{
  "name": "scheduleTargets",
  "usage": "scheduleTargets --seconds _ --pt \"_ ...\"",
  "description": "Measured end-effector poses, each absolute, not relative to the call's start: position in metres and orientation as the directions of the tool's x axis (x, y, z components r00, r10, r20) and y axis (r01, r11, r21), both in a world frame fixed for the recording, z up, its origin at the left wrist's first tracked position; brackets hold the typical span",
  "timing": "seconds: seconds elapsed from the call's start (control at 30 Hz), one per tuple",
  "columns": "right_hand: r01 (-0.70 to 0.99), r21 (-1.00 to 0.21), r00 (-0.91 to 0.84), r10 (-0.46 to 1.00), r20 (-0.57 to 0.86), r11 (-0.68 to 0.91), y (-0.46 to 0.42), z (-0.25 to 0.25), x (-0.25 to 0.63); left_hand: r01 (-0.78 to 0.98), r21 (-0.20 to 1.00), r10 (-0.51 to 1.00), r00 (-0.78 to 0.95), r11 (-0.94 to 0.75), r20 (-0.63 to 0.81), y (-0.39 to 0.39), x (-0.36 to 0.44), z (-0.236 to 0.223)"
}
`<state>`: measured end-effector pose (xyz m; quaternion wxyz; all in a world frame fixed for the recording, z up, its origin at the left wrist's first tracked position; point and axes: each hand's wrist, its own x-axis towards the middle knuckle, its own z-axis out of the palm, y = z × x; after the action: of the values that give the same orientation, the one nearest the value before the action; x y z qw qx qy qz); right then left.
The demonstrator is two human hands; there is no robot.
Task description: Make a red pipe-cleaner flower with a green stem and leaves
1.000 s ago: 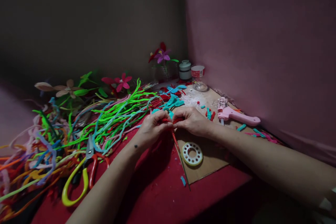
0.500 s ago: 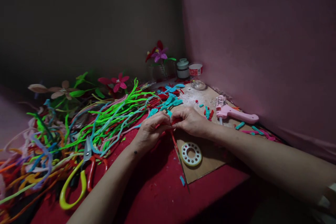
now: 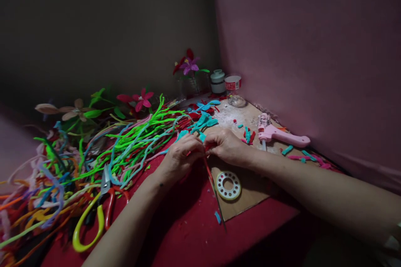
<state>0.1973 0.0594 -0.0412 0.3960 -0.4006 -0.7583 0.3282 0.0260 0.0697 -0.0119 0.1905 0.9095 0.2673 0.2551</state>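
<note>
My left hand (image 3: 183, 152) and my right hand (image 3: 227, 146) meet over the middle of the table, fingertips pinched close together. Between them is a thin wire stem (image 3: 209, 170) with a red fuzzy upper part, slanting down toward me to a bare dark end. A bit of red shows at the fingertips; my fingers hide the rest of its top. Just below my right hand, a white ring-shaped spool (image 3: 219, 188) with round holes lies flat on a cardboard sheet (image 3: 244, 206). Teal pipe cleaner pieces (image 3: 204, 121) lie just beyond my fingers.
To the left are green pipe cleaners (image 3: 134, 139), a multicoloured tangle (image 3: 46, 187) and scissors (image 3: 100, 217) with yellow and red handles. A pink glue gun (image 3: 283, 137) rests at right. Fuzzy flowers (image 3: 143, 99), a lidded jar (image 3: 218, 82) and a clear cup (image 3: 233, 85) stand at the back.
Both hands keep their pinch at nearly the same place. My right fingertips have shifted slightly, and more red shows between the hands. The view has moved a little.
</note>
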Motion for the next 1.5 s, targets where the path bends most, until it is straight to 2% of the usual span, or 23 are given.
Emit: scheduleTargets --seconds 0.13,0.23,0.33,0.47,0.57,0.7,0.83,1.1,1.2,1.27,1.37,1.4,1.43,1.5 --pt "0.338 -0.823 -0.372 0.868 0.329 0.457 0.057 -0.041 0.197 0.428 0.465 0.593 0.746 -0.775 0.302 0.067 0.026 -0.011" --pt "0.316 -0.834 -0.381 0.866 0.325 0.452 0.055 -0.041 0.197 0.434 0.429 0.581 0.752 -0.792 0.312 0.066 0.025 -0.015" --pt "0.351 -0.810 -0.347 0.869 0.353 0.470 0.054 -0.040 0.196 0.433 0.325 0.536 0.751 -0.841 0.385 0.068 0.025 -0.022" --pt "0.376 -0.772 -0.330 0.853 0.405 0.512 0.054 -0.040 0.197 0.407 0.101 0.402 0.773 -0.908 0.490 0.067 0.027 -0.029" --pt "0.371 -0.772 -0.330 0.851 0.409 0.516 0.054 -0.041 0.197 0.420 -0.017 0.349 0.777 -0.908 0.524 0.063 0.029 -0.029" --pt "0.352 -0.789 -0.317 0.857 0.405 0.503 0.054 -0.039 0.197 0.409 -0.118 0.286 0.790 -0.905 0.542 0.059 0.028 -0.029" --pt "0.322 -0.790 -0.307 0.847 0.433 0.521 0.055 -0.039 0.196 0.383 -0.165 0.230 0.790 -0.909 0.568 0.060 0.025 -0.030" --pt "0.377 -0.732 -0.303 0.822 0.482 0.568 0.053 -0.039 0.197 0.308 -0.343 0.111 0.865 -0.888 0.489 0.063 0.017 -0.036" --pt "0.340 -0.733 -0.275 0.807 0.522 0.589 0.052 -0.035 0.197 0.406 -0.229 0.232 0.809 -0.884 0.540 0.062 0.020 -0.034" --pt "0.314 -0.749 -0.263 0.812 0.522 0.583 0.051 -0.033 0.198 0.516 -0.060 0.368 0.683 -0.854 0.631 0.059 0.022 -0.028" --pt "0.295 -0.766 -0.253 0.820 0.513 0.571 0.050 -0.031 0.201 0.664 0.265 0.599 0.341 -0.699 0.725 0.045 0.021 -0.015" --pt "0.289 -0.768 -0.249 0.820 0.516 0.571 0.049 -0.031 0.202 0.686 0.394 0.685 0.210 -0.612 0.698 0.038 0.020 -0.010" --pt "0.281 -0.769 -0.249 0.817 0.519 0.574 0.049 -0.031 0.203 0.674 0.530 0.788 0.127 -0.514 0.603 0.031 0.020 -0.006" --pt "0.262 -0.772 -0.251 0.814 0.525 0.579 0.047 -0.031 0.203 0.580 0.767 0.961 0.130 -0.275 0.246 0.017 0.020 -0.003"
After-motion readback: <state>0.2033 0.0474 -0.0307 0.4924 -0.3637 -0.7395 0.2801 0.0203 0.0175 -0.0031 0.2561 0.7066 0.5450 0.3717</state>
